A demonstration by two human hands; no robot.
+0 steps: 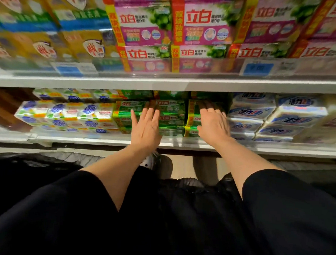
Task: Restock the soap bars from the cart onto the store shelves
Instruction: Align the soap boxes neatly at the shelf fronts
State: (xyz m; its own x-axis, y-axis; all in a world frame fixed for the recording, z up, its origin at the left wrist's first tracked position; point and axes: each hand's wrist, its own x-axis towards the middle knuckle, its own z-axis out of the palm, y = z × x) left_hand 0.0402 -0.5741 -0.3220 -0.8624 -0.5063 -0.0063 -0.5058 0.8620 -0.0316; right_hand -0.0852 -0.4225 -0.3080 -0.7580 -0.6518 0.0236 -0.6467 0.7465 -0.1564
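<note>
Lower shelf: green soap packs stacked mid-row, btwn white/blue packs at left & white packs at right.
Left hand: grip flat, fingers straight, pressed on fronts of green stack; held nothing.
Right hand: grip flat, fingers reaching over stack (tips in shadow); held nothing.
Upper shelf: pink packs, yellow packs (blurred).
</note>
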